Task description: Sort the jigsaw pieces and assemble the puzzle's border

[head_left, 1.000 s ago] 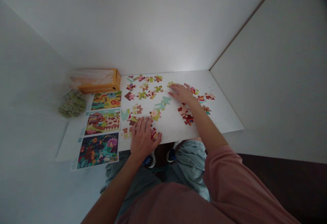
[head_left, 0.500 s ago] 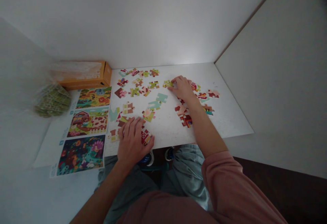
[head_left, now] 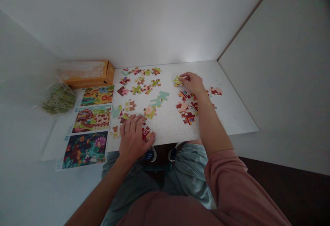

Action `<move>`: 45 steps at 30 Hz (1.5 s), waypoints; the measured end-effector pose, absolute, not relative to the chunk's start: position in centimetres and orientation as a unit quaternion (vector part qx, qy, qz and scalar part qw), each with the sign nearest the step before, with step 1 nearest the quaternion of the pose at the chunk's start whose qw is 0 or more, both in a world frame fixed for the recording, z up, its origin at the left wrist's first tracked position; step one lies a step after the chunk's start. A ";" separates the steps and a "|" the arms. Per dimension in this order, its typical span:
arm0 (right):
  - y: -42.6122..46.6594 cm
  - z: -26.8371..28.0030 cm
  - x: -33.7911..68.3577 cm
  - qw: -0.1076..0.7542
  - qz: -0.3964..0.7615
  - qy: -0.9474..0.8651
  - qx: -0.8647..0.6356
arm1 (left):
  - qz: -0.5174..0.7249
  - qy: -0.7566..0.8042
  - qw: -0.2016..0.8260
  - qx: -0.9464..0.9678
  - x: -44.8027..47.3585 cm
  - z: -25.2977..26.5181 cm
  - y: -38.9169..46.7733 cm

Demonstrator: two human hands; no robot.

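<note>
My right hand (head_left: 193,82) pinches a yellow-green jigsaw piece (head_left: 177,81) at the back of the white table. Just below it lie red and brown jigsaw pieces (head_left: 183,107), partly covered by my forearm. My left hand (head_left: 134,137) lies flat near the front edge with its fingers stretched out. Under and around its fingers are several pieces, among them a dark red barn piece (head_left: 146,133) by the thumb. Two pale green pieces (head_left: 159,98) touch in the middle of the table.
Several loose pieces (head_left: 138,89) spread over the left half of the table (head_left: 167,129). Farther left lies a sheet with three printed pictures (head_left: 92,118). Behind it stand an orange box (head_left: 90,78) and a clear bag with green contents (head_left: 59,98). Walls border the back and right.
My right hand has moved a little to the right, bringing the yellow-green piece with it. My left hand stays in the same place. The view has shifted slightly.
</note>
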State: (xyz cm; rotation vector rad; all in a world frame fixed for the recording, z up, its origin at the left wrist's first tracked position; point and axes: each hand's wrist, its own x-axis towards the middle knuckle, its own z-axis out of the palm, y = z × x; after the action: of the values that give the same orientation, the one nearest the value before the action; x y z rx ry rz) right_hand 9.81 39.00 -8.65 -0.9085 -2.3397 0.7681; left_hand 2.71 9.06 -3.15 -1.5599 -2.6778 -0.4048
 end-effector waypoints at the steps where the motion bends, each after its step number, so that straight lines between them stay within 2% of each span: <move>1: 38.7 -8.6 9.9 0.256 0.234 -0.865 -0.363 | -0.128 -0.857 0.007 -0.499 2.7 -3.1 9.1; 3: 37.9 -8.1 9.8 0.275 0.135 -0.859 -0.411 | -0.122 -0.859 0.006 -0.498 2.6 -3.0 9.0; 6: 35.8 -6.8 8.9 0.259 0.094 -0.883 -0.381 | -0.114 -0.859 0.002 -0.499 2.5 -2.7 9.0; 12: 30.3 -5.7 5.1 0.165 0.106 -0.964 -0.181 | -0.101 -0.853 -0.008 -0.512 2.0 -2.4 8.6; 17: 31.5 -6.9 5.7 0.128 0.110 -0.965 -0.202 | -0.114 -0.851 -0.004 -0.513 1.6 -2.9 8.3; 22: 35.5 -7.5 9.7 0.132 0.130 -0.947 -0.263 | -0.127 -0.853 -0.006 -0.507 1.7 -3.1 8.4; 26: 35.1 -7.1 9.9 0.175 0.152 -0.939 -0.253 | -0.133 -0.848 -0.005 -0.513 1.7 -3.4 8.4; 28: 33.3 -6.5 8.4 0.191 0.164 -0.941 -0.226 | -0.128 -0.848 -0.007 -0.514 1.6 -3.5 8.3; 32: 29.1 -5.7 4.9 0.147 0.173 -0.970 -0.082 | -0.119 -0.847 -0.009 -0.518 1.5 -3.5 8.1; 34: 28.1 -5.7 4.1 0.130 0.163 -0.976 -0.059 | -0.116 -0.847 -0.009 -0.518 1.4 -3.6 8.0; 45: 32.8 -6.3 7.4 0.156 0.155 -0.961 -0.166 | -0.101 -0.854 -0.013 -0.510 1.7 -3.1 8.4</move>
State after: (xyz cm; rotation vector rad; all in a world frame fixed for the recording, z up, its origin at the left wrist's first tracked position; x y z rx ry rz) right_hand 7.39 32.82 -6.32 -0.4764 -2.7514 0.4443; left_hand 1.66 8.36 -3.08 -1.6149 -2.7053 -0.3183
